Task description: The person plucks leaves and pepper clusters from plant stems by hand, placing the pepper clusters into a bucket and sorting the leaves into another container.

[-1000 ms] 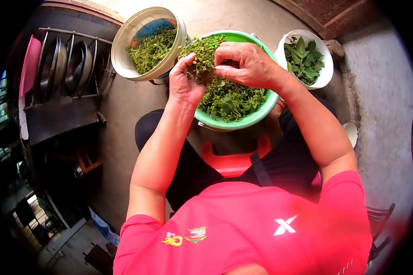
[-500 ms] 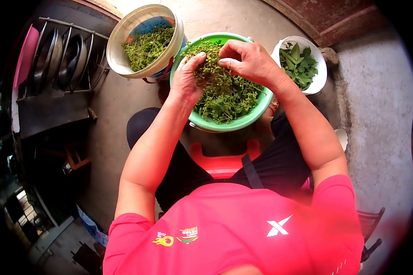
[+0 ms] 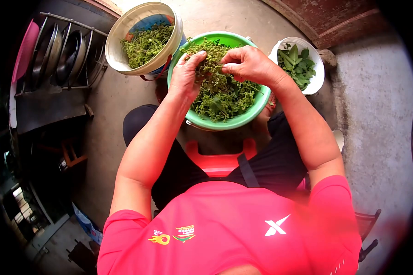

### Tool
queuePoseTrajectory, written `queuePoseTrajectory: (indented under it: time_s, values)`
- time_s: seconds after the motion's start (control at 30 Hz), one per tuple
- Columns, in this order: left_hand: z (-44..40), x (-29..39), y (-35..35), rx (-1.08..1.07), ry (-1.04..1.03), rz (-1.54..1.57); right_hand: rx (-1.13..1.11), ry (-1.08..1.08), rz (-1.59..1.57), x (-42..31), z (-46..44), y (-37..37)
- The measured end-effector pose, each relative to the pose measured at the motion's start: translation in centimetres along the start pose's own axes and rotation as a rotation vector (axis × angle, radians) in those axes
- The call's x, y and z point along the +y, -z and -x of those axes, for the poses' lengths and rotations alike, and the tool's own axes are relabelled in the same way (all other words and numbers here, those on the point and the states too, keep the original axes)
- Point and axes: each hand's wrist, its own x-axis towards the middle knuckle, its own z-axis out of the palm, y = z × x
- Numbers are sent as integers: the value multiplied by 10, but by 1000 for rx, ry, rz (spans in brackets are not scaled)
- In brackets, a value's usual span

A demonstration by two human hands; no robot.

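Over the green bucket my left hand is closed round a bunch of green sprigs with small, berry-like clusters. My right hand pinches with thumb and forefinger at the right side of that bunch; what lies between its fingertips is too small to make out. More sprigs of the same kind fill the bucket below both hands.
A cream bucket with sprigs stands at the upper left, and a white bucket of green leaves at the right. A rack with pans is on the left. A red plastic stool shows between my knees.
The whole view has shifted slightly. My right fingertips have moved a little lower along the bunch, while my left hand keeps its hold.
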Motion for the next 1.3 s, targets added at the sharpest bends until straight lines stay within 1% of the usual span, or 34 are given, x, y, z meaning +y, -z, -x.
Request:
queuePoseTrajectory:
  time_s: [0.07,0.1,0.13,0.2,0.23,0.33,0.47,0.5,0.57,0.67,0.73,0.8,0.83,0.87,0.93,0.97,1.0,1.07,1.1,1.13,1.2,1.23,1.27,1.3]
  values:
    - [1,-4,0,-8,-10,7,-40,-35,140,-3,0,0]
    - [1,-3,-2,-18,-24,13,40,194,258,1,-1,-2]
    - [5,-1,-4,-9,-11,-6,24,181,255,2,-1,-1]
    - [1,-6,0,-30,-33,3,-57,59,230,-3,2,3]
    - [5,-3,-3,-30,-43,4,-59,27,237,-8,4,4]
    - [13,1,-9,-28,-58,36,-165,-76,125,-13,6,3]
    - [16,3,-9,-32,-50,79,-248,-6,8,-1,2,2]
    - [15,5,-7,-27,-55,80,-254,-2,9,0,2,1]
    - [13,8,-5,-28,-71,102,-221,-25,-255,2,4,-3]
    - [17,14,-8,-37,-94,110,-217,-23,-323,0,5,-8]
    - [15,13,-5,-46,-100,110,-234,-21,-307,3,0,-10]
    - [14,14,-3,-75,-183,98,-243,-1,-288,0,-2,-14]
    - [12,15,-2,-35,-208,140,-278,-4,-129,-6,1,-12]
    - [9,21,1,-75,-227,160,-298,-27,-101,-10,4,-16]
    - [10,37,1,-42,-279,173,-450,-63,-88,-8,6,-21]
    - [10,45,3,-43,-340,167,-466,-64,-15,-9,7,-24]
    - [10,55,5,-43,-394,162,-428,-62,65,-11,8,-26]
    - [13,82,5,-10,-498,138,-318,125,249,-2,4,-25]
    - [4,92,17,-16,-591,56,-296,108,247,-1,3,-23]
    - [-9,104,30,-20,-685,-24,-252,180,285,10,-1,-23]
    - [-27,125,47,60,-864,-218,-218,189,320,12,-4,-21]
    - [-29,133,50,117,-860,-391,-225,205,314,13,-6,-20]
    - [-32,138,57,173,-845,-565,-211,168,301,9,-4,-18]
    - [-49,141,78,246,-765,-806,-202,131,266,5,-2,-15]
